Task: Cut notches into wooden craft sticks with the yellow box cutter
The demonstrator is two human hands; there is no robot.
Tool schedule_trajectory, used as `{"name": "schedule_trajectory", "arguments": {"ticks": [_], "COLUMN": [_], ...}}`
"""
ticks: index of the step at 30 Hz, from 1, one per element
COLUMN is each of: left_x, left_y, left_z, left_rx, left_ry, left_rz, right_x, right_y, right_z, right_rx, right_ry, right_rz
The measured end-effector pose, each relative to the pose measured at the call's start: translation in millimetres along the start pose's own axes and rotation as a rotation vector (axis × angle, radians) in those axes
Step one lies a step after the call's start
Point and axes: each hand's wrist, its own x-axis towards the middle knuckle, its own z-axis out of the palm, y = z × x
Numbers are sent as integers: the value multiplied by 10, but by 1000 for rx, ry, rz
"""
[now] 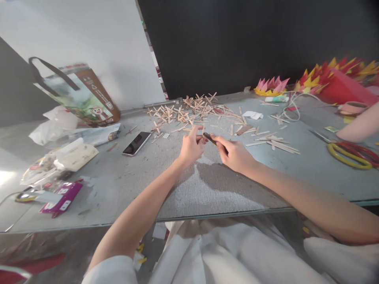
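My left hand (192,147) is closed in a pinch above the middle of the table. A short piece of wooden stick (203,129) appears between its fingertips, largely covered by them. Close beside it, my right hand (235,153) grips a slim, dark-handled tool (211,139), whose tip points at the left fingers; its exact kind is unclear. Beyond both hands spreads a heap of wooden craft sticks (189,112), many joined into crosses. More loose sticks (275,142) lie to the right of my right hand.
At left are a phone (137,143), a shopping bag (89,94), plastic packaging (62,159) and a purple packet (62,199). Scissors (349,154), tape (353,107), a white cable (293,106) and folded-paper pieces (271,85) lie right, near another person's arm (363,124).
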Motion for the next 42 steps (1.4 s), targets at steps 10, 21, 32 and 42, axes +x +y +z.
{"name": "schedule_trajectory", "arguments": {"ticks": [10, 21, 32, 42], "left_x": [6, -28, -8, 7], "left_y": [116, -159, -228, -310], "left_z": [-24, 134, 107, 137], "left_rx": [-74, -12, 28, 25], "left_ry": [13, -66, -30, 4], "left_rz": [-23, -180, -68, -40], "right_x": [-10, 47, 43, 37], "right_y": [41, 93, 112, 157], "right_z": [-7, 53, 88, 203], "right_rx": [-3, 28, 102, 149], "right_ry": [-11, -262, -266, -223], "right_rz": [-22, 125, 144, 254]}}
